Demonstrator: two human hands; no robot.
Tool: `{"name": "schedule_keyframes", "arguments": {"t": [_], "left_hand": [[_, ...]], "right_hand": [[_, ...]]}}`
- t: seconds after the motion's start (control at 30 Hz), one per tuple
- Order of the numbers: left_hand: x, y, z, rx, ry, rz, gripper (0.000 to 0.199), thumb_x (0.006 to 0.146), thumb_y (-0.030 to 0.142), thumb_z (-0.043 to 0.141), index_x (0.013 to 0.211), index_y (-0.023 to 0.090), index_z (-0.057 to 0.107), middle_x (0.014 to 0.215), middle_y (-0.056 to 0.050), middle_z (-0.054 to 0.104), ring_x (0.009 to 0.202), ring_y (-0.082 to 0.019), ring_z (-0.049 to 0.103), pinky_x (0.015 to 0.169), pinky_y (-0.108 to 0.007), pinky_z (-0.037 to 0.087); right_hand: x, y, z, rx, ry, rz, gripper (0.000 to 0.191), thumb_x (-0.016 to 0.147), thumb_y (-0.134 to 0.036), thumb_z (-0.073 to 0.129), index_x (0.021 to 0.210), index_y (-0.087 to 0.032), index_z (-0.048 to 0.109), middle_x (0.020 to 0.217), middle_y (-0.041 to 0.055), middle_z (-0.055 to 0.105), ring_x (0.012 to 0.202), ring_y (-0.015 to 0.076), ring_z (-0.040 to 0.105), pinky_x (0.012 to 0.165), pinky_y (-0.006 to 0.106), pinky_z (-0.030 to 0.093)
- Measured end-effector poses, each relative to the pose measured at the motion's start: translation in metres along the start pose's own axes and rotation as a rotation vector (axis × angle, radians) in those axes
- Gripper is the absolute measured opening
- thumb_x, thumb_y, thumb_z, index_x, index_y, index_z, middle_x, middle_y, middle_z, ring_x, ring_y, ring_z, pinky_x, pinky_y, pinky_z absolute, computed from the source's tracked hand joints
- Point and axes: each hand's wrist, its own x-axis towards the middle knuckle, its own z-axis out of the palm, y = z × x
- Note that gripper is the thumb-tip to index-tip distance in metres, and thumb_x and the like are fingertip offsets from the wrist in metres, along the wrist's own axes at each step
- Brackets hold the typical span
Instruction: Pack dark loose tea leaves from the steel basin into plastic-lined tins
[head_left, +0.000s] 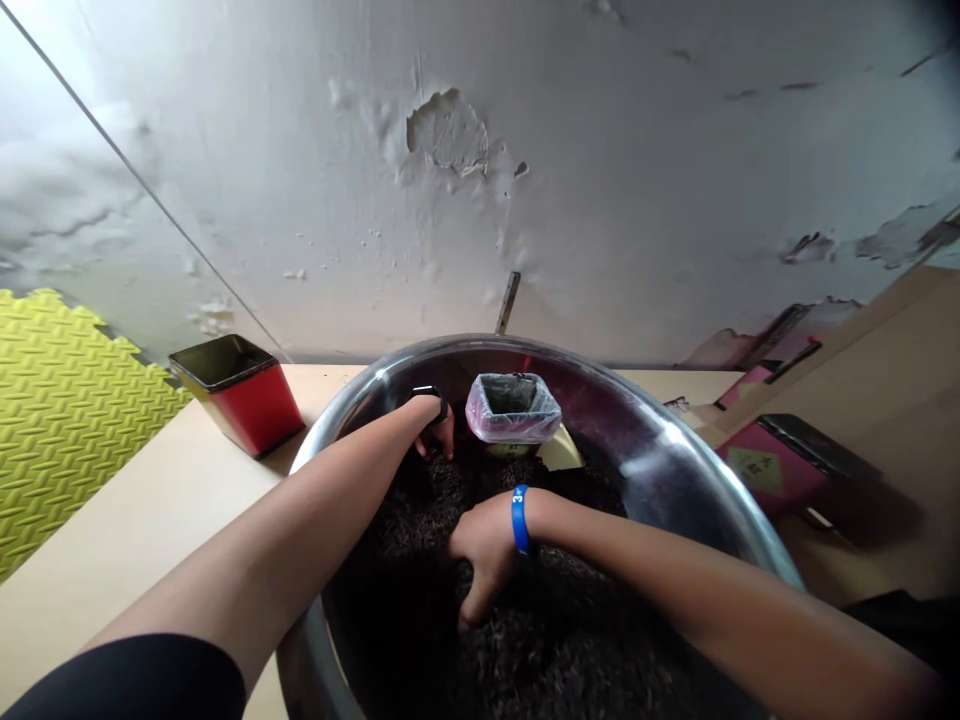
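Metal basin (pixel 675 450) on beige table (pixel 150 500) below peeling wall (pixel 450 140)

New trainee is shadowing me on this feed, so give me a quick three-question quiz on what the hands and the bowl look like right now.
1. True or false: both hands are inside the big metal bowl.
2. Which wrist wears the blue wristband? A) left B) right C) neither
3. Fill in: the small container standing in the bowl is lined with a clear plastic ____.

Key
1. True: the left hand and right hand both reach into the dark loose material filling the bowl.
2. B
3. bag. The red bin on the table stands outside the bowl.
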Motion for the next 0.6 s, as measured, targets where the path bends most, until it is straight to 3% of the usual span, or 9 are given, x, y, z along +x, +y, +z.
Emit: {"name": "schedule_keyframes", "arguments": {"t": [0.07,0.13,0.23,0.43,0.6], "left_hand": [[-0.002,0.003,-0.003,0.114,-0.158,-0.161,0.025,0.056,0.014,0.074,0.076,0.009,0.060,0.069,-0.006,0.060,0.071,-0.022,0.059,0.060,-0.037,0.050],[-0.004,0.006,-0.007,0.183,-0.259,-0.220,0.028,0.042,0.006,0.076,0.065,0.010,0.060,0.059,-0.008,0.059,0.069,-0.029,0.059,0.057,-0.041,0.048],[-0.003,0.011,-0.015,0.256,-0.367,-0.219,0.020,0.046,0.010,0.073,0.060,0.013,0.060,0.057,-0.009,0.059,0.069,-0.030,0.060,0.057,-0.043,0.048],[0.001,0.009,-0.021,0.186,-0.305,-0.215,0.015,0.050,0.013,0.072,0.054,0.014,0.058,0.054,-0.009,0.058,0.068,-0.032,0.060,0.058,-0.047,0.049],[0.004,0.004,-0.016,0.160,-0.273,-0.175,0.019,0.047,0.018,0.075,0.051,0.014,0.057,0.050,-0.008,0.057,0.060,-0.030,0.060,0.053,-0.047,0.049]], "right_hand": [[-0.010,0.000,-0.007,0.021,0.040,-0.031,0.063,0.060,-0.061,0.056,0.107,-0.020,0.060,0.095,0.0050,0.064,0.083,0.0185,0.058,0.069,0.025,0.042],[-0.020,0.002,-0.015,0.063,0.115,-0.051,0.056,0.064,-0.059,0.054,0.103,-0.021,0.060,0.090,0.0028,0.064,0.079,0.0160,0.057,0.068,0.023,0.041],[-0.034,0.010,-0.027,0.104,0.289,-0.075,0.051,0.066,-0.057,0.054,0.101,-0.020,0.059,0.085,0.0011,0.062,0.075,0.0136,0.054,0.067,0.021,0.039],[-0.055,0.044,-0.047,0.128,0.680,-0.058,0.037,0.071,-0.047,0.054,0.092,-0.018,0.060,0.082,0.0010,0.060,0.074,0.0137,0.053,0.068,0.023,0.039],[-0.064,0.090,-0.049,0.203,1.055,0.132,0.032,0.073,-0.047,0.050,0.084,-0.017,0.058,0.076,0.0004,0.059,0.070,0.0140,0.051,0.064,0.025,0.038]]}}
